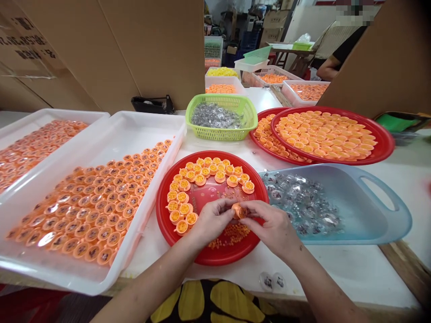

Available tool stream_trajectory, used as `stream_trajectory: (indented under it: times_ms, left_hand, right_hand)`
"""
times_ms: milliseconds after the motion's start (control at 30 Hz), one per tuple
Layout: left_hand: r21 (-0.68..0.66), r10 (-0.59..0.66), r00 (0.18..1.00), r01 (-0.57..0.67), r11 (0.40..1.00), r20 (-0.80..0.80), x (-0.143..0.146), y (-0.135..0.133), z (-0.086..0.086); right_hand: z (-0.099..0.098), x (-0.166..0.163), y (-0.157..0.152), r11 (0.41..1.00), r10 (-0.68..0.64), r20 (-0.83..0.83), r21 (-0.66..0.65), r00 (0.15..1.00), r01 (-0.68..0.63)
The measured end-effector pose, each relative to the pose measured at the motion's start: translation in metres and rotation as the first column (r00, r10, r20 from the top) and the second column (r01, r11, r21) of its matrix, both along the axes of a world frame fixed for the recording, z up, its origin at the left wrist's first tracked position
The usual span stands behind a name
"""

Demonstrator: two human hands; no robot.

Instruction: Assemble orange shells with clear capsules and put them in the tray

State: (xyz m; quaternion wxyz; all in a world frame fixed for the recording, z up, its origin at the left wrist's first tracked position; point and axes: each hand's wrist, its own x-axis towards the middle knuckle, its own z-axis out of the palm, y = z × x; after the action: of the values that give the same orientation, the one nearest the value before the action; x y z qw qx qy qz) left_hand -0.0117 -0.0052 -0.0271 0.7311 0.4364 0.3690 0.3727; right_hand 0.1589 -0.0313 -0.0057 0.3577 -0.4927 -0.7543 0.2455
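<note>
Over a round red tray [164, 233], my left hand [214, 220] and my right hand [274, 224] pinch one small orange toy cup [239, 211] between their fingertips. Its top shows a dark print; finer detail is too small to make out. Orange cups filled with yellow bits [184, 208] stand in a curved band along the tray's left and far sides. Loose yellow-orange beads [235, 234] lie in the tray below my hands. Right of the tray, a blue handled tray [357, 211] holds clear printed discs [299, 202].
White bins [148, 123] of printed orange cups stand left. A green basket [220, 133] of clear pieces sits beyond the tray. Red trays [384, 139] of orange cups overlap at back right. Two clear discs [272, 281] lie near the edge. Cardboard [161, 49] walls the back; a person's arm [332, 69] shows beyond.
</note>
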Motion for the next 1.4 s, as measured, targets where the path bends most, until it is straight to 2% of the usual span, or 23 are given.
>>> stream_trajectory:
  times_ms: [233,433,600,967,1233,1400]
  left_hand:
    - [-0.001,0.008,1.000,-0.008,1.000,-0.005,0.000,0.001,-0.005]
    - [0.041,0.028,0.998,-0.026,0.999,-0.049,0.001,0.000,-0.005]
    - [-0.013,0.034,0.999,-0.034,0.999,-0.008,0.002,-0.002,-0.004]
    - [-0.019,0.067,0.987,-0.071,0.997,-0.149,0.005,-0.003,-0.004]
    - [-0.092,0.063,0.998,-0.061,0.994,0.023,0.004,-0.005,0.005]
    - [0.004,0.101,0.992,-0.100,0.995,-0.074,0.007,-0.008,0.007]
  right_hand:
    - [-0.001,0.000,-0.001,1.000,-0.001,-0.044,-0.007,0.999,0.000]
    - [0.002,-0.003,-0.003,0.990,-0.038,0.105,0.141,0.994,0.023]
    - [0.005,-0.005,-0.006,0.968,-0.041,0.214,0.252,0.976,-0.014]
    - [-0.004,-0.007,-0.003,0.976,-0.008,0.264,0.213,0.964,-0.051]
    - [0.003,-0.004,0.000,0.980,-0.028,0.159,0.197,0.987,-0.003]
    - [-0.003,-0.007,-0.005,0.980,-0.080,0.088,0.190,0.993,0.062]
